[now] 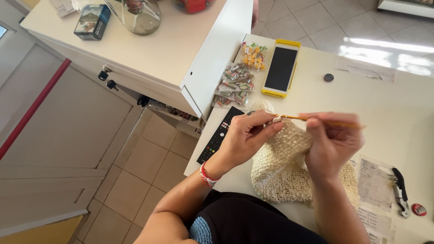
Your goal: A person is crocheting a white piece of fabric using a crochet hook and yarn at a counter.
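My left hand pinches the top edge of a cream crocheted piece that hangs down over the white table's edge. My right hand grips a thin orange crochet hook, whose tip points left into the yarn beside my left fingers. A red and white bracelet sits on my left wrist. The lower right part of the crocheted piece is hidden behind my right forearm.
On the white table lie a black remote control, two clear bags of wrapped sweets, a phone in a yellow case, paper slips and a corkscrew. A white counter stands to the left, with tiled floor below.
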